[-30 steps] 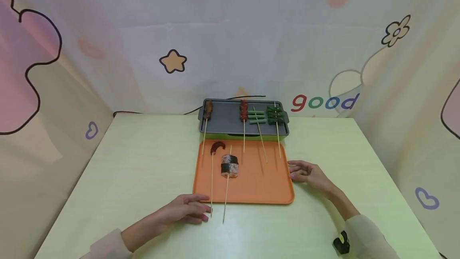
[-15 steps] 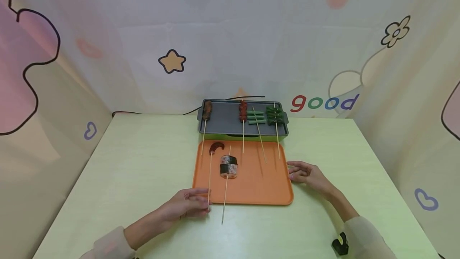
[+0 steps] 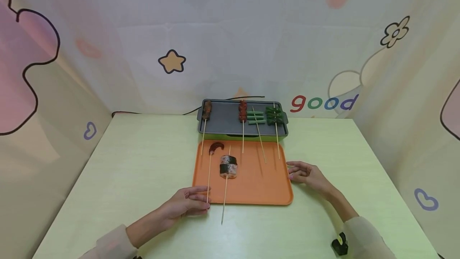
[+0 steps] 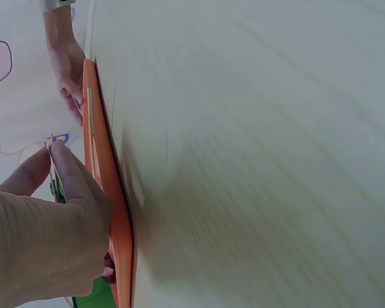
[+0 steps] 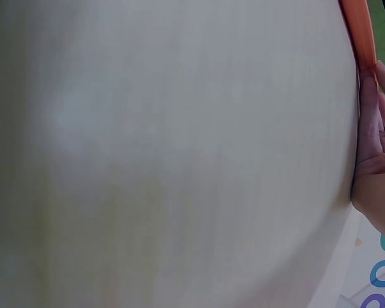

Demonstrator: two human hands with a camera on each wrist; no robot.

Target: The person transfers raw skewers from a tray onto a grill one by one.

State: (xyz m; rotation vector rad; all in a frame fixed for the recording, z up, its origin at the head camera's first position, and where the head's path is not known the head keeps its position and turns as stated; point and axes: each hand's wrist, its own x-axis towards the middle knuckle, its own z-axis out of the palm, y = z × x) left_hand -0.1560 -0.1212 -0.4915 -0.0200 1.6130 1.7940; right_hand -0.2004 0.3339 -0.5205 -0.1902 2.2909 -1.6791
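Note:
My left hand (image 3: 185, 207) pinches the lower end of the stick of a skewer with a dark red curled piece (image 3: 216, 147), over the front left corner of the orange tray (image 3: 258, 189). In the left wrist view, thumb and fingertips of the left hand (image 4: 58, 212) meet around a thin stick. Beside that skewer lies another with black and white rolled pieces (image 3: 228, 167), its stick crossing the tray's front edge. The relaxed fingers of my right hand (image 3: 310, 177) touch the tray's right edge; the right wrist view shows the right hand (image 5: 378, 135) against the orange rim (image 5: 359, 32).
Behind the tray stands a grill with a grey plate (image 3: 224, 119). It bears a brown skewer (image 3: 207, 111), a red one (image 3: 242, 111), a green stalk one (image 3: 256, 117) and a leafy green one (image 3: 274, 116), sticks reaching over the tray. A small black object (image 3: 339, 244) lies near the right sleeve.
My left hand has closed its fingers on the stick of the curled-piece skewer, whose lower end has shifted slightly left and up. The right hand stays at the tray's edge.

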